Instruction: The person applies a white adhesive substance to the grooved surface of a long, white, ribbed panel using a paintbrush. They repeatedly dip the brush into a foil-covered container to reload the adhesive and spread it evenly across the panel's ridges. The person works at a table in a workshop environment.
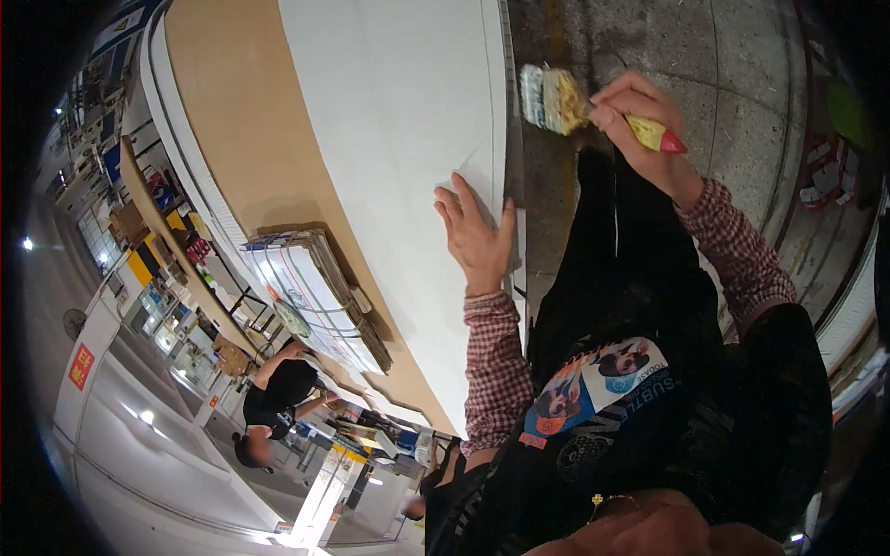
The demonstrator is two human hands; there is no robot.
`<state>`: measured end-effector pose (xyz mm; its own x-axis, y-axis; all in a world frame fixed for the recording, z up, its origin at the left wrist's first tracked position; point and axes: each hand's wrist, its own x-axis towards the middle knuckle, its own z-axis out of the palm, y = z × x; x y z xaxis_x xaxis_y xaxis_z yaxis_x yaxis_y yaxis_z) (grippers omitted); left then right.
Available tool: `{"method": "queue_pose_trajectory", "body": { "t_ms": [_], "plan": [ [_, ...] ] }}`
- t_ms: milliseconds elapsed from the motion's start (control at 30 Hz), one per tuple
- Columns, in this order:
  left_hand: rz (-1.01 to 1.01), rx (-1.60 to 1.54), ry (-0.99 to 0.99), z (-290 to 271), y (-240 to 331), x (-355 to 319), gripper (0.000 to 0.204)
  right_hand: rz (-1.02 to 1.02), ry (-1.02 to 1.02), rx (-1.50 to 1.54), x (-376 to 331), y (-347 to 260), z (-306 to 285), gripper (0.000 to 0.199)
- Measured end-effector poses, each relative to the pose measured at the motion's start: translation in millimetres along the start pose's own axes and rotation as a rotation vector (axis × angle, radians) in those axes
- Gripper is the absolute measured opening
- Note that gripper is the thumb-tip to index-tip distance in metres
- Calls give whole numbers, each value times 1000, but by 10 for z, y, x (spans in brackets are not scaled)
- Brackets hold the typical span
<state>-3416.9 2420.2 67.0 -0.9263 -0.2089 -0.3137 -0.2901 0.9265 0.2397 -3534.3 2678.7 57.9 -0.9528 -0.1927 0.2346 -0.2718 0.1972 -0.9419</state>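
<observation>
My left hand (477, 243) lies flat with fingers spread on a long white panel (389, 102), close to the panel's right edge. It holds nothing. My right hand (646, 130) is closed around the handle of a wide paintbrush (554, 98). The handle is yellow with a red tip, and the bristles look pale and coated with something whitish. Held just past the panel's right edge, the brush hangs over the floor, apart from the panel.
Left of the panel runs a tan tabletop (222, 83), bearing a strapped stack of flat printed sheets (320, 301). A co-worker in black (278, 398) stands beyond it. Concrete floor (672, 56) lies right of the panel, with red and white boxes (828, 174) at the far right.
</observation>
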Motion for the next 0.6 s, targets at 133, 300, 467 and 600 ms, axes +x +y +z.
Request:
{"method": "queue_pose_trajectory", "body": {
  "t_ms": [133, 300, 467, 600],
  "plan": [
    [37, -86, -55, -174, -66, 31, 75, -173, 80, 9, 191, 158, 196, 10],
    [53, -137, -94, -208, -117, 106, 74, -101, -9, 105, -155, 135, 364, 7],
    [86, -122, -60, -207, -166, 91, 73, -89, -35, 31, -186, -19, 276, 10],
    [89, -104, -50, -197, -134, 91, 73, -81, 5, 18, -76, 16, 338, 9]
  ]
}}
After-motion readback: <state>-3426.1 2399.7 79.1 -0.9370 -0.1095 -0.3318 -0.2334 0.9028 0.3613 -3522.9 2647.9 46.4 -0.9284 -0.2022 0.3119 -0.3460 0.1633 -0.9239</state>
